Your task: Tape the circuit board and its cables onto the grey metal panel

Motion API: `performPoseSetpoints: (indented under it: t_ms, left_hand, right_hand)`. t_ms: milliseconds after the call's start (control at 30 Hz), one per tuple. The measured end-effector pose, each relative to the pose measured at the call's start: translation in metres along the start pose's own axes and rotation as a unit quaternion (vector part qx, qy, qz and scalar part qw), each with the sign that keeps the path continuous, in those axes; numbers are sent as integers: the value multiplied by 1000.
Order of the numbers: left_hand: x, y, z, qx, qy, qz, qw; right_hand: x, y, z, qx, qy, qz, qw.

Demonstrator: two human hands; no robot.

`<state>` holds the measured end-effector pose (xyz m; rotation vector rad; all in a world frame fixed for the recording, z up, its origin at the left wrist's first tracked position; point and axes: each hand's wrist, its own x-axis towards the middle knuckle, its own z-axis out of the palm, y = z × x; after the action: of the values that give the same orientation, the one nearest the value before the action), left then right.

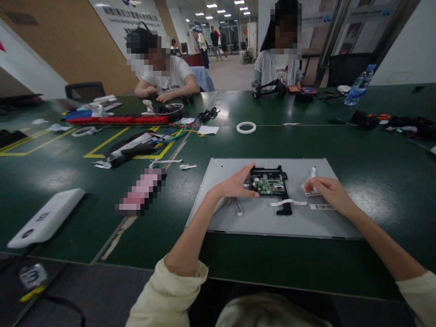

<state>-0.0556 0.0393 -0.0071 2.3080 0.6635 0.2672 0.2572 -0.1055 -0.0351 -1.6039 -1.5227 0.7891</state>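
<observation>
A grey metal panel [238, 222] lies flat on the green table in front of me. At its middle sits a black bracket holding a small green circuit board [269, 184]. My left hand [236, 184] rests on the panel with fingers stretched out, fingertips touching the board's left edge. My right hand [327, 188] has its fingers pinched on a small white and pink piece [311, 186] at the panel's right part. A white tape strip [288, 202] and a barcode label [322, 207] lie on the panel below the board.
A white tape roll [245, 127] lies beyond the panel. Cables and a red power strip [119, 120] are at the back left, a white device [47, 218] at the near left, a water bottle [359, 85] at the back right. Two people sit across the table.
</observation>
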Motion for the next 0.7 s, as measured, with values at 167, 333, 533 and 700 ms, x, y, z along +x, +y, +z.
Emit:
performPoseSetpoints:
  t_ms: [167,333,533,700]
  left_hand:
    - [0,-1,0,2,-2,1,1000]
    - [1,7,-4,12,18,11,1000]
    - [8,51,3,-99,174,21,980]
    - [13,79,21,-215,74,7,974]
  right_hand:
    - [-2,-6,3,71,1,-34,997]
    - [-8,-26,11,335,-58,-70,938]
    - [-20,-50,25,423,-183,-121,879]
    - [-26,-57,37,411,-228,-140,871]
